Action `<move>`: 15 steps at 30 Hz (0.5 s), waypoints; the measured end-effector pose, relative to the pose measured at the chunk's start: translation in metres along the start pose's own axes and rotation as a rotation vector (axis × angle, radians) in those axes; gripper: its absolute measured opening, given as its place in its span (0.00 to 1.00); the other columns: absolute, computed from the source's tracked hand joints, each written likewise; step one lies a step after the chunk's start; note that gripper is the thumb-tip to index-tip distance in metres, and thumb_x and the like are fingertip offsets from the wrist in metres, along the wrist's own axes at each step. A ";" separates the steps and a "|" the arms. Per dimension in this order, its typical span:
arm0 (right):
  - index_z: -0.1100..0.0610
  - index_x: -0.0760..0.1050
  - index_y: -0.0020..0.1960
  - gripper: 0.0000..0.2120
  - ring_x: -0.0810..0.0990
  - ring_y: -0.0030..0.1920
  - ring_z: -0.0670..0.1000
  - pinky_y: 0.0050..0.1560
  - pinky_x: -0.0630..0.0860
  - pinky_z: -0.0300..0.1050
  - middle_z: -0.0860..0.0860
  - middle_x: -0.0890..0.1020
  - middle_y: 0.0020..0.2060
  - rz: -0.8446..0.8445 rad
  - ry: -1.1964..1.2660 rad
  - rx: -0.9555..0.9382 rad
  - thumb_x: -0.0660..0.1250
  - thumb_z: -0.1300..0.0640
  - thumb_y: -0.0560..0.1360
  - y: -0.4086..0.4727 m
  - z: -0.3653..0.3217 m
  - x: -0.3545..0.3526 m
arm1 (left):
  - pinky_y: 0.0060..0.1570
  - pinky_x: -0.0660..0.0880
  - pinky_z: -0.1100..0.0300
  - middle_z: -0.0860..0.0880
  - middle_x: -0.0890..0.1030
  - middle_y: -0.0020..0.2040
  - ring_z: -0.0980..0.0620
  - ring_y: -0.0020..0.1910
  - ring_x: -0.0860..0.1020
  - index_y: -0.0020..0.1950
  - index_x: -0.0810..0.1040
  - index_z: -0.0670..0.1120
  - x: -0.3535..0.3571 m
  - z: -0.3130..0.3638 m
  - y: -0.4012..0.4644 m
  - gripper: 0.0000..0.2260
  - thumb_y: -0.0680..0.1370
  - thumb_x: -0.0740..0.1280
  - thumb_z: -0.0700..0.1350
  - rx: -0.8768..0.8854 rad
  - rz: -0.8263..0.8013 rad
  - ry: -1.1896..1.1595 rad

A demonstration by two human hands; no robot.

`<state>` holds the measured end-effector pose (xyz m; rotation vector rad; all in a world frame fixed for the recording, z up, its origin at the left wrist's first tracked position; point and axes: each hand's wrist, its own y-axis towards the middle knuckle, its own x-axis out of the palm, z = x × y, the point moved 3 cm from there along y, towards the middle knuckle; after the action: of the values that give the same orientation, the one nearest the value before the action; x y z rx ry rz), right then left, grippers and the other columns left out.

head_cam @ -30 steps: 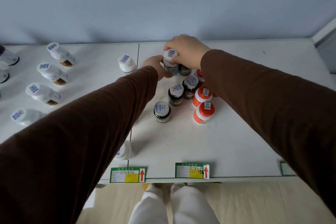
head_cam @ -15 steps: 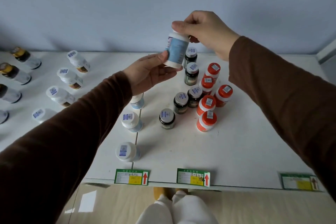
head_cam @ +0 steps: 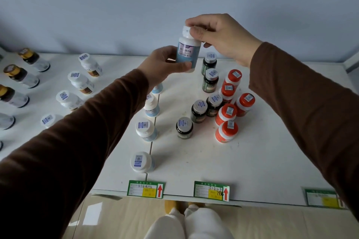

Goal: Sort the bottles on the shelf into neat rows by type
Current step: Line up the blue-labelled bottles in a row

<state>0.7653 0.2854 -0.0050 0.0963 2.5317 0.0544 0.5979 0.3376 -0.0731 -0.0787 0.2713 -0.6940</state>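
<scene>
Both hands hold one white bottle with a blue label point(head_cam: 187, 52) up in the air over the back of the shelf point(head_cam: 272, 161), not touching it; the right hand point(head_cam: 219, 39) pinches the white cap at the top with thumb and fingers, and the left hand point(head_cam: 165, 64) grips the bottle's lower part from the side, fingers curled round it; the bottle stands nearly straight up, tipped a little. Below it, along the seam in the middle of the shelf, more white bottles with blue labels point(head_cam: 144, 129) stand in a line that runs from the front edge toward the back; the one nearest the front edge point(head_cam: 140, 162) stands alone, just behind a green price tag point(head_cam: 146, 189). To the right of that line stand dark bottles with grey caps point(head_cam: 184, 127) in a crooked row, and close beside them, farther right, a bunch of orange-capped bottles point(head_cam: 226, 131), some touching each other. On the left part of the shelf stand white bottles with brown labels point(head_cam: 80, 82), and by the left edge are bottles with gold caps point(head_cam: 21, 75). More green tags point(head_cam: 211, 191) hang on the front edge.
</scene>
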 end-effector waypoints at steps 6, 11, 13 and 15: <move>0.56 0.75 0.67 0.19 0.76 0.60 0.48 0.62 0.72 0.42 0.49 0.79 0.62 0.018 -0.201 -0.041 0.67 0.53 0.78 0.021 -0.009 0.014 | 0.50 0.77 0.63 0.51 0.83 0.51 0.51 0.49 0.82 0.57 0.79 0.47 -0.021 0.001 0.008 0.19 0.68 0.78 0.46 0.069 0.176 0.204; 0.56 0.77 0.57 0.13 0.75 0.49 0.49 0.54 0.72 0.42 0.50 0.80 0.55 0.068 -0.299 -0.049 0.70 0.53 0.75 0.054 -0.017 0.034 | 0.55 0.76 0.63 0.50 0.82 0.56 0.53 0.53 0.79 0.61 0.78 0.48 -0.066 0.002 0.026 0.20 0.70 0.75 0.40 0.113 0.095 0.403; 0.55 0.77 0.57 0.13 0.74 0.50 0.49 0.53 0.70 0.42 0.50 0.80 0.55 0.062 -0.367 -0.031 0.70 0.52 0.74 0.068 -0.017 0.048 | 0.56 0.72 0.63 0.51 0.80 0.59 0.54 0.57 0.77 0.65 0.76 0.50 -0.088 -0.004 0.036 0.22 0.72 0.74 0.41 0.104 0.071 0.593; 0.55 0.77 0.57 0.14 0.75 0.52 0.51 0.54 0.70 0.44 0.50 0.80 0.56 0.044 -0.423 0.004 0.70 0.53 0.73 0.079 -0.014 0.065 | 0.59 0.71 0.60 0.52 0.79 0.61 0.53 0.59 0.76 0.66 0.75 0.51 -0.108 -0.015 0.046 0.22 0.73 0.73 0.42 0.098 0.069 0.739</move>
<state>0.7089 0.3694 -0.0256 0.1489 2.1070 0.0411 0.5427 0.4420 -0.0710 0.2869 0.9419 -0.6457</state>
